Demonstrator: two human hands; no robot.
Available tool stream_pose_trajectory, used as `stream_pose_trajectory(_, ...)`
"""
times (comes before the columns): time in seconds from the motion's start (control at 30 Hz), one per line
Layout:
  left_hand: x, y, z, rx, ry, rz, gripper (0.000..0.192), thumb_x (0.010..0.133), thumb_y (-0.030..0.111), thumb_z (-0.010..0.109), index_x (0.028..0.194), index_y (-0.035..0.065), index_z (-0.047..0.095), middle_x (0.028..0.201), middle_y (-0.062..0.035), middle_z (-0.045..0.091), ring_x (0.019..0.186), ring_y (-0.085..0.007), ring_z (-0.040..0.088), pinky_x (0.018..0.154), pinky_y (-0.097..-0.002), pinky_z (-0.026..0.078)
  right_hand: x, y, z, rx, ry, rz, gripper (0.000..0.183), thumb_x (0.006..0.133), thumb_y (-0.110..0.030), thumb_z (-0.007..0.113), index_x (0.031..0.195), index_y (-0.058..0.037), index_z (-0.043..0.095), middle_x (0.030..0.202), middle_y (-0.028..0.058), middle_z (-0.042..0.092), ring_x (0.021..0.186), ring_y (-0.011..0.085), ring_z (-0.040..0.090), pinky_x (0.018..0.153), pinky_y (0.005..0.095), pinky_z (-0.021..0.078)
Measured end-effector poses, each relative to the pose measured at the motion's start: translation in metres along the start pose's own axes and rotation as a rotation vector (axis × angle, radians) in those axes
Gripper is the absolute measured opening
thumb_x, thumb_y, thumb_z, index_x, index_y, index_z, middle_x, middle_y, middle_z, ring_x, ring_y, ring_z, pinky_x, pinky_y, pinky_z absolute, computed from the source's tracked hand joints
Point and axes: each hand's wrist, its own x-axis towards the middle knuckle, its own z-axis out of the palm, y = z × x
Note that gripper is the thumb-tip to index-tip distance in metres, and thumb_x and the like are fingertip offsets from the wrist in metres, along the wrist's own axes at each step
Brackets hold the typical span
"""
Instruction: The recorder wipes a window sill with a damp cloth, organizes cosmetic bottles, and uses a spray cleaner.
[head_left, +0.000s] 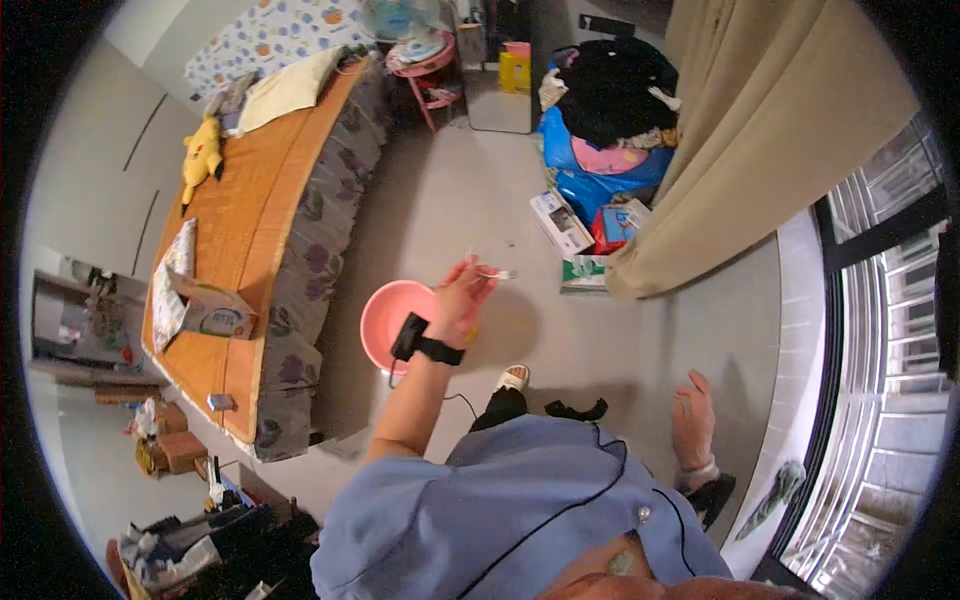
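Observation:
My left hand (459, 298) is raised in front of me, its fingers closed on a small white item (507, 275); its exact kind is too small to tell. A black strap with a black device (410, 337) is around that wrist, and a cable hangs from it. Beneath and to the left of the forearm, a pink plastic basin (380, 319) is on the floor, partly covered by the arm. Out to the right, my right hand (694, 421) hangs above the floor with fingers apart, holding nothing.
To the left is a bed (247, 217) with a yellow plush toy (201, 156) and a carton (216, 311). Ahead, dark clothes (615, 90) are piled on blue bags, with boxes (561, 223) before them. A beige curtain (757, 135) hangs by the barred window (881, 420).

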Motion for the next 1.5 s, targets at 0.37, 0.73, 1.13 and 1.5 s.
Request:
stream_pose_trajectory(0.37, 0.023, 0.004, -0.089, 0.075, 0.114, -0.12, 0.009, 0.083, 0.014, 0.055, 0.088, 0.0068, 0.056, 0.074, -0.0027, 0.058, 0.063, -0.0101, 0.053, 0.055, -0.0217, 0.046, 0.031, -0.049, 0.046, 0.019, -0.11, -0.01, 0.017, 0.071, -0.008, 0.058, 0.086, -0.0017, 0.052, 0.117, 0.022, 0.045, 0.109, 0.037, 0.042, 0.091, 0.041, 0.0351)
stream_pose_trajectory(0.73, 0.033, -0.005, -0.047, 0.092, 0.013, -0.18, 0.013, 0.086, 0.012, 0.049, 0.095, 0.0033, 0.054, 0.08, -0.0045, 0.056, 0.07, -0.0134, 0.053, 0.064, -0.0238, 0.046, 0.032, -0.04, 0.049, -0.069, -0.067, -0.037, 0.018, 0.073, -0.009, 0.058, 0.089, -0.0059, 0.053, 0.108, 0.0172, 0.051, 0.106, 0.0333, 0.046, 0.089, 0.04, 0.0381)
stream_pose_trajectory(1.13, 0.044, -0.021, 0.0, 0.107, -0.107, -0.171, 0.016, 0.085, 0.011, 0.052, 0.098, 0.0028, 0.055, 0.08, -0.0063, 0.058, 0.067, -0.0123, 0.054, 0.062, -0.0232, 0.047, 0.02, -0.009, 0.032, -0.019, -0.061, 0.213, 0.016, 0.074, -0.01, 0.055, 0.088, -0.003, 0.055, 0.105, 0.0196, 0.052, 0.097, 0.0349, 0.049, 0.084, 0.0395, 0.0409)
stream_pose_trajectory(1.5, 0.018, -0.055, 0.08, 0.276, -0.367, -0.285, 0.014, 0.085, 0.008, 0.05, 0.096, 0.0007, 0.054, 0.079, -0.0061, 0.056, 0.071, -0.0131, 0.053, 0.062, -0.0221, 0.046, -0.009, 0.015, -0.048, -0.045, 0.334, 0.298, 0.026, 0.072, -0.007, 0.057, 0.098, -0.0037, 0.052, 0.116, 0.0153, 0.047, 0.108, 0.0316, 0.044, 0.09, 0.0364, 0.0356)
